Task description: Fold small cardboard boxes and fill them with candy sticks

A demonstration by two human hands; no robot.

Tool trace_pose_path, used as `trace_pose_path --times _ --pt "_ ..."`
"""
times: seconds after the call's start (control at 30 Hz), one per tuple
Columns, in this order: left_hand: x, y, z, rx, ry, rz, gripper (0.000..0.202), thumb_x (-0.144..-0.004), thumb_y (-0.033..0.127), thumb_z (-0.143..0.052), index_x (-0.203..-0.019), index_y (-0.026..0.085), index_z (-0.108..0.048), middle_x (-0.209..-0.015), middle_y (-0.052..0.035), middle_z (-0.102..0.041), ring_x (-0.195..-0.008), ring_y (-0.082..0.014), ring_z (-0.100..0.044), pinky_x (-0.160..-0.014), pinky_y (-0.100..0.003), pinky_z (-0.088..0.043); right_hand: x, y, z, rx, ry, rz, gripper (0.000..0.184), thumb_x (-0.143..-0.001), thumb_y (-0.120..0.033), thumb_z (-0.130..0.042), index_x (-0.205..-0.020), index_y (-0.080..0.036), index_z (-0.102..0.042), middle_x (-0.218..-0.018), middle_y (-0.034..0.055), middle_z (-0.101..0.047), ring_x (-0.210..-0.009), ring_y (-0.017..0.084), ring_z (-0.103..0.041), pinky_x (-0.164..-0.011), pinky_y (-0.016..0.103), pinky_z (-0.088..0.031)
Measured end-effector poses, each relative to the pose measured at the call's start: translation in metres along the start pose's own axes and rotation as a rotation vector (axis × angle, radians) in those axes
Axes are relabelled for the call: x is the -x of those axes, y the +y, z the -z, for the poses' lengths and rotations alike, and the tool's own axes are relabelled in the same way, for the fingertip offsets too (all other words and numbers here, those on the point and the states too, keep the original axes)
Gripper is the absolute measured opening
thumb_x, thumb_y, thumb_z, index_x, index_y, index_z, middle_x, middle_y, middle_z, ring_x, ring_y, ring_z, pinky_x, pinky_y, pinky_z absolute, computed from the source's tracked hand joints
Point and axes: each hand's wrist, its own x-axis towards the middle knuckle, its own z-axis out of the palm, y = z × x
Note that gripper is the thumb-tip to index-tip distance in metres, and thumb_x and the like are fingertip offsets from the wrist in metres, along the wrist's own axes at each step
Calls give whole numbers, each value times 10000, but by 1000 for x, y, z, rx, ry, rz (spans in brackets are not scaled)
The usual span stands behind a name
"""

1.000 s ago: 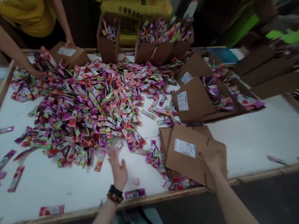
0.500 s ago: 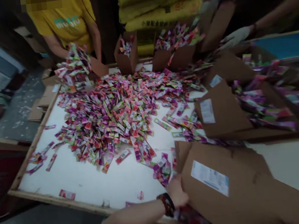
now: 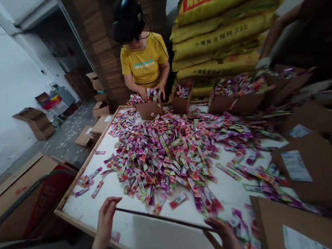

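A thin pale panel (image 3: 164, 231) with a dark upper edge spans between my hands at the table's near side. My left hand (image 3: 106, 216), with a dark band and beads at the wrist, pinches its left end. At the right end, my blurred right hand (image 3: 225, 240) has its fingers and thumb around the edge. Just beyond the panel lies a wide heap of small purple, pink and green sachets (image 3: 163, 153). Several loose sachets lie left of the heap and a few show beneath my left hand.
The white table (image 3: 85, 209) has a raised wooden rim. Labelled cartons (image 3: 307, 167) line its right side. Across the table, a person in yellow (image 3: 147, 68) has both hands at a small carton (image 3: 150, 111). Yellow sacks (image 3: 219, 41) are stacked behind; another person's arm (image 3: 281, 27) reaches in from the right.
My left hand has left the carton on the right and moved left. Both hands now hold the panel. The view has tilted up, and the person opposite has lowered their sachets into the small carton.
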Motion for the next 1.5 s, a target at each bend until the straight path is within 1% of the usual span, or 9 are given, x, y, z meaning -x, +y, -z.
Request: trace_pose_path --times 0.17,0.33,0.57,0.77,0.93,1.07,1.17,1.3,1.5 --pt "-19 -11 59 -184 -215 91 534 -621 649 -713 -867 175 -723 -975 -113 -749 -942 -287 -668 -865 -381 -512 16 -48 -112 -58 237 126 638 -761 -572 -633 -1236 -195 -436 -1211 142 -500 -1165 314 -485 -1057 539 -354" --pt "-39 -14 90 -359 -309 211 571 -532 718 -675 -800 227 -785 -929 -85 -768 -990 -369 -668 -912 -442 -490 39 -50 -117 51 127 143 737 -836 -540 -566 -1425 -224 -254 -1264 137 -451 -1189 304 -473 -1069 500 -355" --pt "-43 1 46 -612 -220 -79 636 -804 625 -407 -1121 176 -728 -1123 -142 -717 -1095 -388 -636 -940 -501 -476 104 -18 -126 180 -526 181 1060 -625 -569 -770 -1476 -216 -246 -1454 186 -357 -1360 412 -340 -1110 580 -306" --pt "-46 5 34 -769 -537 -259 393 -894 464 -455 -760 264 -766 -1058 -45 -748 -1161 -296 -594 -977 -448 -472 53 -19 -158 12 -86 -123 831 -723 -538 -634 -1417 -191 -337 -1055 111 -571 -974 284 -591 -908 471 -495" --pt "-56 -2 8 -1127 -214 -428 226 -839 212 -493 -946 115 -668 -982 -166 -660 -972 -321 -566 -834 -456 -483 -16 -58 -131 186 -726 -84 851 -608 -608 -722 -1305 -154 -547 -1189 173 -607 -1124 345 -557 -1012 531 -409" --pt "-55 -26 -21 -1022 -82 -412 415 -774 98 -492 -1185 40 -494 -1183 -233 -542 -1047 -323 -556 -884 -463 -469 -27 -109 -123 514 -1213 222 1294 -452 -641 -837 -1526 -188 -274 -1564 202 -234 -1446 407 -164 -1156 562 -173" --pt "-56 -41 -19 -515 119 -316 396 -849 189 -468 -1232 98 -419 -1221 -207 -505 -1045 -270 -590 -918 -426 -486 -7 -128 -140 616 -1210 308 1263 -628 -741 -695 -1559 -167 -62 -1602 206 -26 -1472 392 -21 -1161 561 -156" --pt "-57 -45 -7 8 285 -304 370 -971 359 -292 -1255 153 -411 -1274 -173 -499 -1174 -229 -556 -1019 -402 -439 24 -114 -169 697 -1206 695 1113 -752 -746 -563 -1554 -124 -104 -1587 183 -151 -1474 379 -48 -1160 605 27" --pt "-71 -29 0 -697 -356 -562 814 -803 632 -549 -1455 170 -393 -1558 -224 -236 -1464 -426 -79 -1132 -649 -24 21 -82 -182 750 -1351 881 1116 -764 -679 -570 -1527 -6 -111 -1566 234 -149 -1483 300 -101 -1175 518 101"
